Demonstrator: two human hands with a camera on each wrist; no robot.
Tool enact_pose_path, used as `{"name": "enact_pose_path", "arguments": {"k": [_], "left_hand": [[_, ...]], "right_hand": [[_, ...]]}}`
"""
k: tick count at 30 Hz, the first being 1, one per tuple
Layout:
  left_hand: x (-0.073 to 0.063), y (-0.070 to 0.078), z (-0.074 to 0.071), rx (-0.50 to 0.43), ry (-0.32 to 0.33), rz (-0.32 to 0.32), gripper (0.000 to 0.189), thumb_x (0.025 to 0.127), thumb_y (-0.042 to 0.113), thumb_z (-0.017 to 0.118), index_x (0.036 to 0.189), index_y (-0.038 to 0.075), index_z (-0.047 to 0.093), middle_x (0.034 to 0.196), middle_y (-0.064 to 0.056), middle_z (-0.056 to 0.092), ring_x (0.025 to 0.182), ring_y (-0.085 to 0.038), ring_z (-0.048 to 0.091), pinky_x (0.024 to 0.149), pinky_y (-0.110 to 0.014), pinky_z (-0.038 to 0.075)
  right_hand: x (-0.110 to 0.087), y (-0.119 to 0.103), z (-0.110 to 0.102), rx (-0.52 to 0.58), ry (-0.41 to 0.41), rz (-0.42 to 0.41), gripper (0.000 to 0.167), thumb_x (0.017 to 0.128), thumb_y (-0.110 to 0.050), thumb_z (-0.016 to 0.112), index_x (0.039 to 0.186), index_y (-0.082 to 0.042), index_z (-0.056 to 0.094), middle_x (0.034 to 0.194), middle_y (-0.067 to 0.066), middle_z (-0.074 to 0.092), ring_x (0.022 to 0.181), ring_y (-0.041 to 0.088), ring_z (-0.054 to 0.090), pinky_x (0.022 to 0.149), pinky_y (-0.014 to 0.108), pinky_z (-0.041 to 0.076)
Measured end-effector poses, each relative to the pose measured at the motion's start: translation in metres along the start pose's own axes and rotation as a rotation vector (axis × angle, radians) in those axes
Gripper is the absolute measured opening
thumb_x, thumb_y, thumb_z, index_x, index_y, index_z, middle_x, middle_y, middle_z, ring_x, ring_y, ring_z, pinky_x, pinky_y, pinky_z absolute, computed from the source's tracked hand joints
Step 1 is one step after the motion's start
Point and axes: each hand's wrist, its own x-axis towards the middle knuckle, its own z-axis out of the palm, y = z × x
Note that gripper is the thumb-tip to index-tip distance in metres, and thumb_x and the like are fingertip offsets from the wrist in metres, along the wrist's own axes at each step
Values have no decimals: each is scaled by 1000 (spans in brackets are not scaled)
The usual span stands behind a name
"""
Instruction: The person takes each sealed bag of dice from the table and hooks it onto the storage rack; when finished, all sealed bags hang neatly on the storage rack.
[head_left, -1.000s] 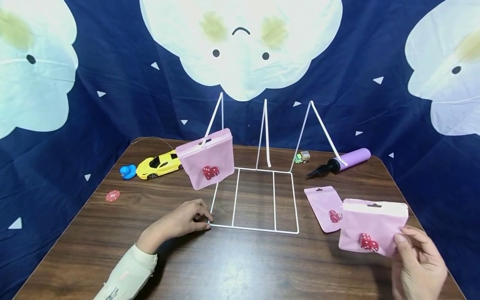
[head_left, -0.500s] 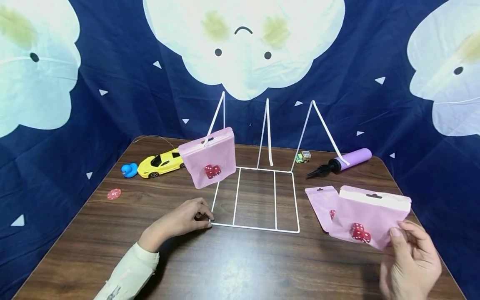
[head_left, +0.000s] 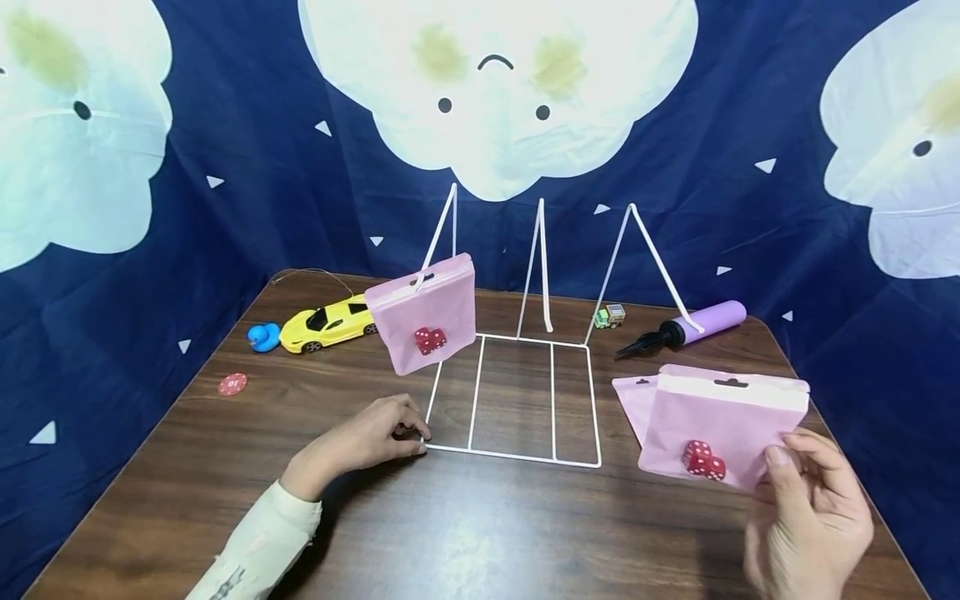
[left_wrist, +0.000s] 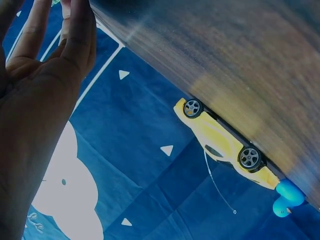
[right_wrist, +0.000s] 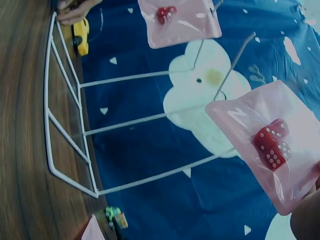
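Note:
My right hand (head_left: 813, 508) pinches a pink pouch (head_left: 757, 417) by its right edge, between thumb and fingers. Red dice (head_left: 703, 461) show through the pouch, and it is held up above the table. At the front left corner of a white wire rack (head_left: 510, 454), my left hand (head_left: 375, 437) touches the frame with its fingertips. The rack has three upright hooks; on the left hook hangs another pink pouch (head_left: 450, 292) with red dice. A third pink pouch (head_left: 633, 400) lies on the table, partly hidden behind the held one.
A yellow toy car (head_left: 330, 323), a blue rubber duck (head_left: 264, 337) and a red poker chip (head_left: 232, 384) are at the left. Behind on the right lie a small toy truck (head_left: 610, 316) and a purple hand pump (head_left: 712, 322). A blue cloth backdrop surrounds the table.
My right hand has moved left with the pink pouch, which now covers more of the pouch lying on the table. My left hand stays at the rack's corner; the whole view has shifted slightly.

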Motion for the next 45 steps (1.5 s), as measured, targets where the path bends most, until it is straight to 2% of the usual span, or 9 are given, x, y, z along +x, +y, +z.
{"name": "enact_pose_path", "arguments": {"k": [4,11,13,16,21,24,37,42,45], "left_hand": [[5,7,-5,-7,-15,-31,10,98,18,82,105,11,84,99,3,63,85,-10,56,73,-30,51],[0,-64,30,40,-29,-96,11,97,36,84,107,32,84,101,16,60,87,-3,57,75,-27,52],[0,-67,32,52,-33,-120,10,96,37,85,106,35,84,101,18,60,86,-4,58,76,-28,53],[-1,-61,30,43,-3,-90,10,96,33,86,106,32,85,100,16,60,85,-4,57,73,-26,52],[0,-26,13,-4,15,-13,12,98,27,83,106,18,85,99,7,61,83,-7,54,70,-27,49],[1,-13,5,-11,3,-8,12,99,23,81,106,13,85,98,4,61,82,-9,54,69,-28,49],[1,21,-7,-15,-39,-146,10,95,13,83,105,10,85,98,5,61,84,-10,56,74,-28,50],[3,18,-7,-22,-39,-143,10,96,15,83,105,11,85,99,4,63,85,-10,57,75,-30,52],[1,-6,4,-13,-2,-75,10,97,20,83,104,13,85,99,4,63,84,-9,56,71,-29,50]], "right_hand": [[-4,1,6,43,1,4,19,85,41,53,103,35,58,102,31,68,85,32,69,71,32,62],[-11,10,13,75,-23,18,19,88,40,51,106,35,57,108,30,65,87,31,67,72,32,61],[-13,13,14,96,-45,30,19,89,40,50,106,35,56,110,30,64,89,31,66,73,32,61],[-14,17,18,93,-66,51,20,90,39,48,107,35,56,111,29,62,89,29,65,73,31,60],[-17,24,25,76,-71,100,21,94,36,45,110,32,58,108,26,62,84,26,66,70,30,60],[-21,27,30,78,-76,129,22,95,35,45,111,30,60,106,25,63,82,25,67,69,30,61],[-31,33,42,42,-133,163,20,96,34,46,110,29,60,113,24,61,90,24,67,76,30,61],[-34,36,47,19,-155,170,20,95,34,48,109,28,61,114,24,62,95,24,66,80,29,61],[-35,40,52,8,-181,184,20,95,33,49,110,28,62,114,23,62,98,24,65,79,28,60]]}}
